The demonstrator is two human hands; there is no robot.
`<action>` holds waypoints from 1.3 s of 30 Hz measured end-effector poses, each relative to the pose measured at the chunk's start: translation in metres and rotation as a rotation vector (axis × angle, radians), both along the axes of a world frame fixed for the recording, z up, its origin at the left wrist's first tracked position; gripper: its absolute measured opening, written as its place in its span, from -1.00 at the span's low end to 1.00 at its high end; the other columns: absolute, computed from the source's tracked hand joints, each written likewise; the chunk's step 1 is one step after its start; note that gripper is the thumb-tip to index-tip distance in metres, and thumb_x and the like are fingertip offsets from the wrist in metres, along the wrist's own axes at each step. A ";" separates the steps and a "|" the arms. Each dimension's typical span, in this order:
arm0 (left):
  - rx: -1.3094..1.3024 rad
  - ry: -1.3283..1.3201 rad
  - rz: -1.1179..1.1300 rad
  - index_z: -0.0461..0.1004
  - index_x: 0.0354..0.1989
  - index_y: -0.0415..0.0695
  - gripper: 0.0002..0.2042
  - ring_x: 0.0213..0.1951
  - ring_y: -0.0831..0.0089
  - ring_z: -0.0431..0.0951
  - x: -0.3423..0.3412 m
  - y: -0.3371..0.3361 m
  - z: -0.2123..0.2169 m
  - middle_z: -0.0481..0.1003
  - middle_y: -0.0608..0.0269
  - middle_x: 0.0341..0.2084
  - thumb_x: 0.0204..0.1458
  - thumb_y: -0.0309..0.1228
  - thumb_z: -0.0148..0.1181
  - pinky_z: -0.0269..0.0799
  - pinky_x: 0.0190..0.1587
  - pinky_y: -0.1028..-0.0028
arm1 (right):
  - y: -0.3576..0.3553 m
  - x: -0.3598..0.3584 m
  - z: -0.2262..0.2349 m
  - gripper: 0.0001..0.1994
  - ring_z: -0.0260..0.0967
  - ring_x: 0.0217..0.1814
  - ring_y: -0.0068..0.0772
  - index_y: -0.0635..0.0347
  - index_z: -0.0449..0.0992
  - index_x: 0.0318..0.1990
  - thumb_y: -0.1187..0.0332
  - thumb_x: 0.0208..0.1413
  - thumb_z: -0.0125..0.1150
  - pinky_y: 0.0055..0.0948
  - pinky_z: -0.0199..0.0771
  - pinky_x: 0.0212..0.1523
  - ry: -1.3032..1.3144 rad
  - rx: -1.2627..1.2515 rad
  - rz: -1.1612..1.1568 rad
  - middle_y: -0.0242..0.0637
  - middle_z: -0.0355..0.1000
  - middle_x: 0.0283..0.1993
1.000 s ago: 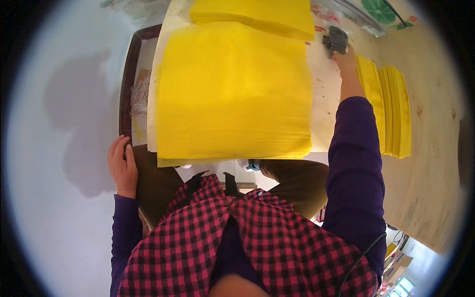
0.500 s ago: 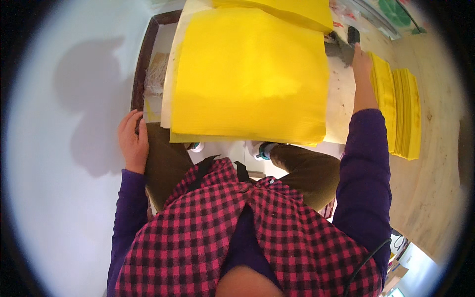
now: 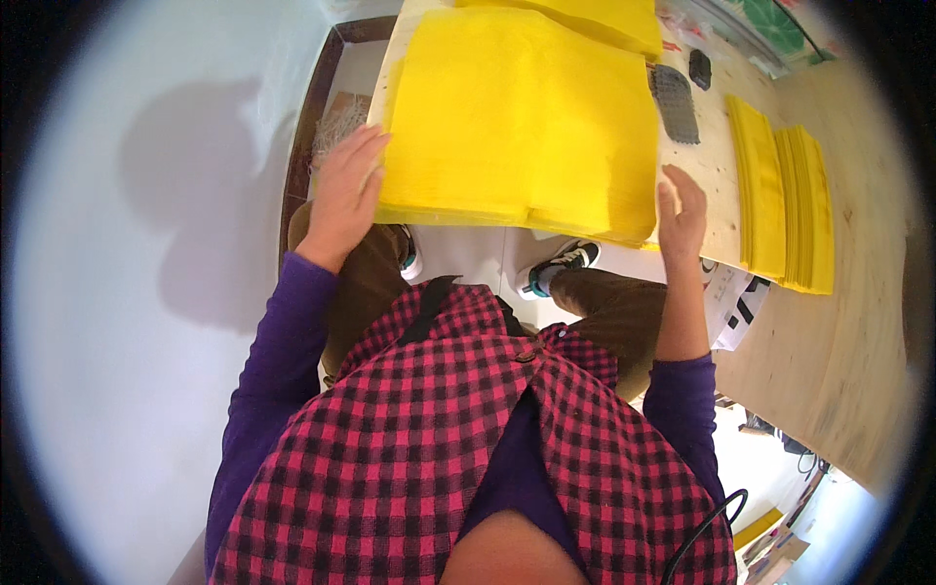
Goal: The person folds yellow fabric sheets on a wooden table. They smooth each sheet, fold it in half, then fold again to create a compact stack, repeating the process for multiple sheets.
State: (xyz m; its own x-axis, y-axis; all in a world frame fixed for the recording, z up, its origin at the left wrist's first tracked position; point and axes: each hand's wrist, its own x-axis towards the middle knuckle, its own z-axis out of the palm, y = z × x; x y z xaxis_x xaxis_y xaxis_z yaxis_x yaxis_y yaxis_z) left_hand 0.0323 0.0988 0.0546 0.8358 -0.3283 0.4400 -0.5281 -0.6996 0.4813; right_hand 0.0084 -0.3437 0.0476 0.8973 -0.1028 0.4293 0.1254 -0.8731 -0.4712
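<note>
A broad stack of thin yellow sheets lies in front of me, its near edge slightly uneven. My left hand is at the stack's left edge, fingers stretched out and fingertips at the sheets. Beside the near right corner is my right hand, thumb and fingers apart and loosely bent, holding nothing. Past it, a grey textured pad lies on the wooden table, with a small black block just beyond.
To the right stand a folded yellow pile and a second yellow pile. More yellow sheets lie at the far side. A wooden panel rises on the right. A white wall is on the left.
My right hand has left the black block and come back to the stack's right side. My left hand has risen from my thigh to the left edge. The view has shifted slightly.
</note>
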 end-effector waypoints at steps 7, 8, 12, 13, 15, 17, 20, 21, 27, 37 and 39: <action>0.230 0.067 -0.051 0.31 0.16 -0.14 -0.59 0.30 0.15 0.15 0.008 -0.038 -0.016 0.29 0.10 0.19 0.15 -0.31 0.01 -0.12 0.34 0.06 | 0.045 -0.016 -0.002 -0.55 0.06 0.36 -0.01 0.17 0.39 0.13 0.27 0.07 0.22 -0.18 0.08 0.31 0.029 -0.155 0.153 -0.09 0.20 0.30; 0.234 0.082 -0.052 0.32 0.16 -0.14 -0.60 0.30 0.14 0.15 0.007 -0.039 -0.019 0.30 0.09 0.19 0.15 -0.31 0.02 -0.12 0.34 0.05 | 0.049 -0.015 -0.002 -0.54 0.04 0.38 -0.01 0.17 0.39 0.14 0.25 0.07 0.22 -0.17 0.05 0.32 0.052 -0.174 0.140 -0.10 0.19 0.31; 0.245 0.090 -0.045 0.35 0.12 -0.14 -0.62 0.29 0.14 0.17 0.005 -0.036 -0.027 0.30 0.08 0.18 0.14 -0.31 0.02 -0.12 0.33 0.04 | 0.056 -0.013 -0.006 -0.51 -0.03 0.42 -0.02 0.19 0.38 0.14 0.18 0.08 0.21 -0.12 -0.05 0.36 0.105 -0.240 0.120 -0.10 0.16 0.33; 0.246 0.079 -0.046 0.36 0.12 -0.14 -0.62 0.29 0.14 0.17 0.005 -0.035 -0.029 0.30 0.09 0.18 0.14 -0.31 0.03 -0.13 0.33 0.04 | 0.057 -0.014 -0.008 -0.50 -0.04 0.42 -0.02 0.19 0.38 0.14 0.16 0.08 0.20 -0.11 -0.07 0.37 0.109 -0.254 0.119 -0.09 0.16 0.33; 0.245 0.052 -0.047 0.37 0.10 -0.14 -0.63 0.28 0.15 0.19 0.005 -0.035 -0.031 0.31 0.09 0.17 0.13 -0.31 0.03 -0.13 0.33 0.03 | 0.057 -0.015 -0.012 -0.51 -0.03 0.42 -0.02 0.21 0.39 0.13 0.16 0.08 0.20 -0.09 -0.07 0.37 0.103 -0.260 0.116 -0.09 0.17 0.32; 0.233 0.038 -0.049 0.38 0.09 -0.14 -0.64 0.27 0.15 0.19 0.005 -0.035 -0.033 0.32 0.09 0.16 0.12 -0.31 0.04 -0.13 0.32 0.03 | 0.056 -0.016 -0.016 -0.52 -0.02 0.41 -0.02 0.21 0.39 0.12 0.16 0.08 0.20 -0.08 -0.08 0.37 0.094 -0.253 0.114 -0.09 0.18 0.31; 0.225 0.025 -0.049 0.39 0.07 -0.14 -0.65 0.26 0.17 0.20 0.005 -0.035 -0.035 0.33 0.11 0.14 0.11 -0.32 0.06 -0.14 0.32 0.02 | 0.056 -0.017 -0.019 -0.53 -0.01 0.40 -0.02 0.22 0.40 0.10 0.17 0.08 0.20 -0.07 -0.10 0.37 0.076 -0.239 0.111 -0.09 0.20 0.29; 0.221 0.024 -0.047 0.40 0.06 -0.13 -0.65 0.26 0.17 0.21 0.005 -0.035 -0.035 0.34 0.11 0.14 0.10 -0.32 0.07 -0.14 0.32 0.02 | 0.056 -0.018 -0.019 -0.54 0.00 0.40 -0.02 0.22 0.41 0.10 0.18 0.08 0.20 -0.06 -0.10 0.37 0.072 -0.244 0.107 -0.09 0.21 0.29; 0.211 -0.002 -0.042 0.43 0.02 -0.11 -0.67 0.24 0.19 0.24 0.005 -0.036 -0.037 0.37 0.14 0.09 0.07 -0.33 0.11 -0.16 0.33 0.03 | 0.057 -0.016 -0.014 -0.58 0.03 0.39 -0.05 0.22 0.43 0.07 0.22 0.08 0.20 -0.04 -0.12 0.37 0.071 -0.248 0.100 -0.11 0.25 0.26; 0.187 0.012 -0.040 0.43 -0.02 -0.10 -0.69 0.22 0.23 0.27 0.004 -0.036 -0.033 0.37 0.16 0.08 0.06 -0.33 0.14 -0.13 0.32 0.01 | 0.054 -0.023 -0.013 -0.66 0.13 0.33 -0.12 0.14 0.49 -0.01 0.35 0.02 0.24 -0.03 -0.07 0.35 0.071 -0.206 0.089 -0.19 0.36 0.15; 0.178 0.012 -0.038 0.43 -0.03 -0.10 -0.70 0.22 0.23 0.27 0.004 -0.037 -0.033 0.38 0.17 0.08 0.06 -0.33 0.14 -0.12 0.32 0.01 | 0.052 -0.023 -0.013 -0.68 0.17 0.30 -0.13 0.15 0.50 -0.05 0.37 0.00 0.25 -0.01 -0.07 0.34 0.033 -0.183 0.110 -0.20 0.39 0.10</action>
